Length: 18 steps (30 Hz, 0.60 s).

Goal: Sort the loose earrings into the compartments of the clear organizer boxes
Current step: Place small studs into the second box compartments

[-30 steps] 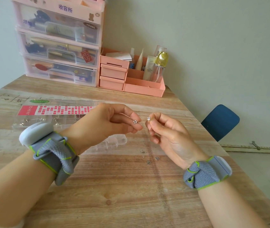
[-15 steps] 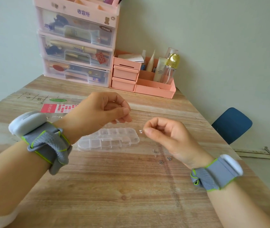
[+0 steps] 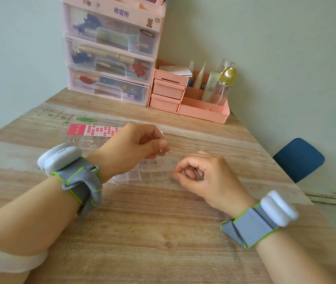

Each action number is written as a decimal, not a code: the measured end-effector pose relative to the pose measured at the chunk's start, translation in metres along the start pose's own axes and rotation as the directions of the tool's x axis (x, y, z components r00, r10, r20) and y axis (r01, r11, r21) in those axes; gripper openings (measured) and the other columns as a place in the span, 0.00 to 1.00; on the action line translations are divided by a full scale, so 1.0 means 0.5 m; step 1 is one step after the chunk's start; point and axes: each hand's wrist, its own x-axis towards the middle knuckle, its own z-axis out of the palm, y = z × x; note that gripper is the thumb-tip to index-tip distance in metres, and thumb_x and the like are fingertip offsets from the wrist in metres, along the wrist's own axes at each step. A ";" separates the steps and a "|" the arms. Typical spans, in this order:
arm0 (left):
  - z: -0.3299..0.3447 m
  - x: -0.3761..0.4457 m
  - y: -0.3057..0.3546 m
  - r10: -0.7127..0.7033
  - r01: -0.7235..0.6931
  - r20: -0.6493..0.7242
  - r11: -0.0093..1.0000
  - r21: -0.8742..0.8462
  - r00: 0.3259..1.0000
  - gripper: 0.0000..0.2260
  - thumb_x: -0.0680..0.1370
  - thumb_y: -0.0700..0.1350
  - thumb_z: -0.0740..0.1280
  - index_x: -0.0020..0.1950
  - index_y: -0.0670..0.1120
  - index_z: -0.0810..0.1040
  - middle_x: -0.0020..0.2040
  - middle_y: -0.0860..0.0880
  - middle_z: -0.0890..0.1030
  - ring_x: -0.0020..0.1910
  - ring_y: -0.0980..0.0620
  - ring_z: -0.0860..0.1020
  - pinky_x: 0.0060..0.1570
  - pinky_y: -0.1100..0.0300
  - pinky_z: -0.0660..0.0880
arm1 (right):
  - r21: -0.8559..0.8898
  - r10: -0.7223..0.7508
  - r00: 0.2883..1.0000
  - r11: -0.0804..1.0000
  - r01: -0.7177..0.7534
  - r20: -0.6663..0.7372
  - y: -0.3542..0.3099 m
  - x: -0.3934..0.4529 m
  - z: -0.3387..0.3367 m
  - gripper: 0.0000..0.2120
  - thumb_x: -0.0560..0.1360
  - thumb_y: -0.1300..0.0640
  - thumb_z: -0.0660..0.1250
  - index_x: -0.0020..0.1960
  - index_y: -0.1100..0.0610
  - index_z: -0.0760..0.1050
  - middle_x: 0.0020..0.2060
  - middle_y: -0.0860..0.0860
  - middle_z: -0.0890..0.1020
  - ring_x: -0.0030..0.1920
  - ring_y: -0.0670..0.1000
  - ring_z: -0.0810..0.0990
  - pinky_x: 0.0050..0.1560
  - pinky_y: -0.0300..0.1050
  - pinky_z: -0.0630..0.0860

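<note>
Head view, down over table (image 3: 163,232)

My left hand (image 3: 134,146) covers part of the clear organizer box (image 3: 152,173). Whatever my right hand (image 3: 206,179) pinches is too small to tell, blurred at the fingertips.

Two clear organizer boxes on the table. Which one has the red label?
The far box, left, behind the left wrist: a red-and-pink label strip runs along it. The near box, between the hands, is plain clear plastic with no label.

Wooden table (image 3: 163,232) — clear organizer (image 3: 146,175), pink drawers (image 3: 169,93) (far edge).
</note>
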 end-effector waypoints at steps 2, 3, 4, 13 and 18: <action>0.000 0.001 -0.004 -0.024 0.024 0.007 0.999 -0.029 1.000 0.06 0.76 0.40 0.64 0.47 0.37 0.77 0.45 0.45 0.83 0.47 0.50 0.82 0.51 0.59 0.78 | -0.005 -0.010 0.999 1.000 0.010 -0.039 -0.002 0.003 0.001 0.05 0.69 0.50 0.67 0.37 0.50 0.78 0.25 0.42 0.69 0.33 0.42 0.69 0.35 0.38 0.66; 0.001 0.001 -0.005 -0.030 0.031 0.007 0.999 -0.040 1.000 0.06 0.76 0.39 0.63 0.48 0.37 0.77 0.45 0.46 0.83 0.46 0.51 0.82 0.50 0.60 0.78 | 0.003 -0.011 0.998 1.000 0.011 -0.055 -0.003 0.005 0.002 0.04 0.69 0.51 0.68 0.37 0.50 0.78 0.25 0.42 0.69 0.33 0.42 0.68 0.35 0.36 0.65; 0.001 0.001 -0.005 -0.033 0.033 0.006 0.999 -0.043 0.999 0.06 0.76 0.39 0.63 0.48 0.36 0.77 0.45 0.46 0.83 0.46 0.52 0.82 0.50 0.61 0.78 | 0.010 -0.011 0.998 1.000 0.011 -0.069 -0.004 0.006 0.001 0.04 0.69 0.52 0.68 0.37 0.50 0.79 0.24 0.43 0.68 0.33 0.42 0.68 0.35 0.35 0.64; 0.000 -0.002 -0.004 -0.032 0.032 0.004 0.999 0.003 0.999 0.06 0.76 0.39 0.64 0.48 0.38 0.78 0.43 0.48 0.84 0.44 0.54 0.82 0.50 0.61 0.78 | -0.126 -0.109 0.986 0.988 0.093 -0.125 -0.005 0.011 0.010 0.05 0.70 0.50 0.69 0.38 0.50 0.79 0.26 0.43 0.68 0.31 0.44 0.68 0.36 0.39 0.65; -0.002 -0.006 0.005 -0.015 0.015 -0.030 1.000 -0.015 0.999 0.05 0.74 0.39 0.66 0.45 0.38 0.79 0.39 0.46 0.84 0.40 0.52 0.83 0.48 0.57 0.79 | -0.011 -0.012 0.996 1.000 0.011 -0.089 0.002 0.010 0.003 0.05 0.70 0.51 0.72 0.44 0.49 0.77 0.36 0.42 0.75 0.37 0.44 0.74 0.37 0.48 0.74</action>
